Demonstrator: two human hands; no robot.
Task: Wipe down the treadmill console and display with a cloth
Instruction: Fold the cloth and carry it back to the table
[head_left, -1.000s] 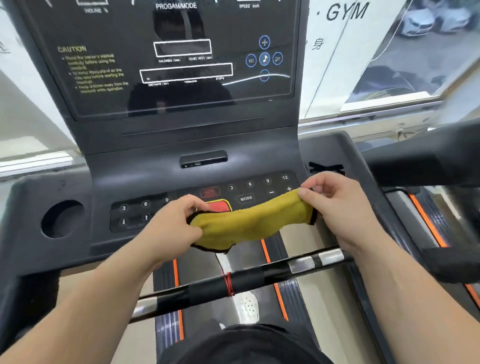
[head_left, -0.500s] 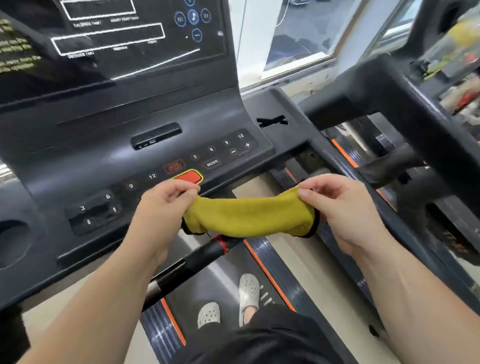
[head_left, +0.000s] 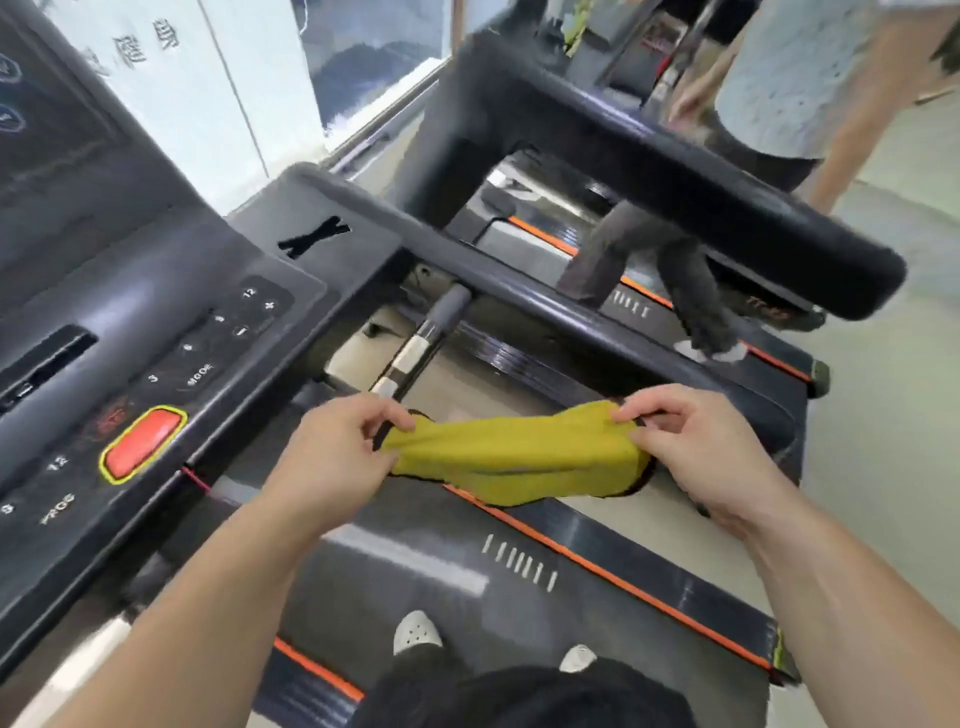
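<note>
A yellow cloth (head_left: 511, 454) with dark edging is stretched between both hands, held in the air over the treadmill belt. My left hand (head_left: 332, 457) pinches its left end and my right hand (head_left: 701, 447) pinches its right end. The dark grey console (head_left: 171, 322), with number buttons and a red stop button (head_left: 143, 441), lies to the left of the cloth and apart from it. Only a corner of the black display (head_left: 47, 119) shows at the top left.
A grey handlebar (head_left: 415, 353) with silver bands sticks out under the console. The belt (head_left: 467, 582) with orange side stripes runs below, my white shoes on it. A second treadmill's thick arm (head_left: 675, 171) crosses the upper right, where another person (head_left: 779, 104) stands.
The view has swung right and down, so the display has nearly left the frame. Both hands with the cloth have moved away from the console buttons, out over the belt.
</note>
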